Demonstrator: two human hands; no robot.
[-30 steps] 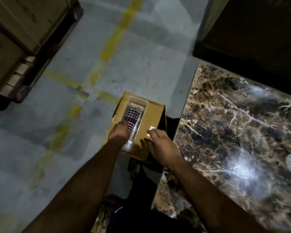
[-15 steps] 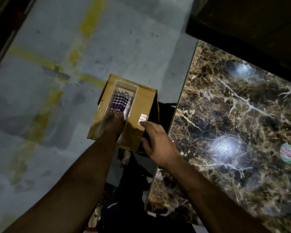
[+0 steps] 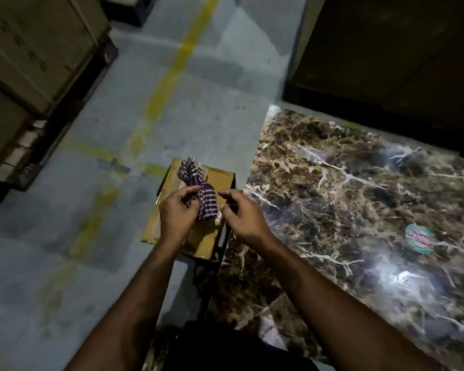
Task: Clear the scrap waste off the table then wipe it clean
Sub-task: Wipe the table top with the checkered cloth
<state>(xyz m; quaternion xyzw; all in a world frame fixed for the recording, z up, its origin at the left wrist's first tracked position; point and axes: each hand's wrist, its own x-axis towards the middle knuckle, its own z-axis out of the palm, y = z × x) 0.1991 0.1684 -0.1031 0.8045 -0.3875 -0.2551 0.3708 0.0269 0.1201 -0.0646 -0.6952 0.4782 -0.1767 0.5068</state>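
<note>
The left hand [image 3: 178, 212] pinches a checked cloth [image 3: 202, 195] above the cardboard box [image 3: 198, 238], at nine o'clock from the marble table [image 3: 346, 210]. The right hand [image 3: 241, 214] hovers half-curled, holding nothing. Scrap looks cleared; next, probably shake the cloth open and wipe.

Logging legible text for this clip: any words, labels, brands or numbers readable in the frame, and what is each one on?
Nothing can be read.
Round green-rimmed sticker on the brown marble-patterned tabletop: red lettering, too blurred to read.
Tan cardboard box beside the table: no print visible.
Stacked cardboard cartons at upper left: dark marks, too small and dim to read.
Purple-and-white checked cloth held in the left hand: pattern only, no text.
</note>
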